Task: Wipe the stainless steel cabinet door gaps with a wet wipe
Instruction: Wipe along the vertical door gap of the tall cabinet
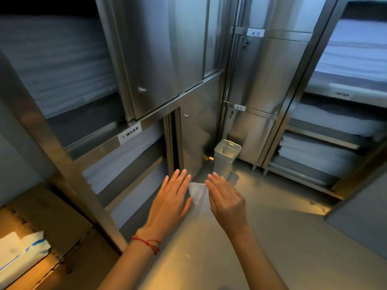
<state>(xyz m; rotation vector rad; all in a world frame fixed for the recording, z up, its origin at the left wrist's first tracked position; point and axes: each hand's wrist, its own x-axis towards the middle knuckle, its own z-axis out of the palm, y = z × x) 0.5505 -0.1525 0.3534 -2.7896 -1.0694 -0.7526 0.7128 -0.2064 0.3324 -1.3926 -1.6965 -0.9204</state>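
The wet wipe hangs in the air between the two hands, low in the middle of the view, above the grey floor and just in front of the lower cabinet door. It looks crumpled and part-folded, not yet spread flat. The right hand meets its right edge with fingers lightly bent; it probably pinches the wipe there, though the pinch itself is hidden behind the fingers. The left hand lies flat and wide, fingers straight, its thumb side touching the wipe's left edge and gripping nothing. A red string bracelet sits on that wrist.

The step in hand seems to be readying the wipe before wiping. To do it well, fold the wipe over one or two fingertips so a thin, firm edge can enter the dark vertical door gap just far-left of the hands, where the lower door stands slightly ajar. Run along the gap in one direction, top to bottom, and turn to a clean face when it soils. The horizontal seam under the upper door needs the same thin edge.

Further out, a small metal bin stands on the floor to the far right of the hands, handy for the used wipe. Shelves of folded white linen fill the right side, more linen lies at far left, and a wipe pack rests on a cardboard box at near left.
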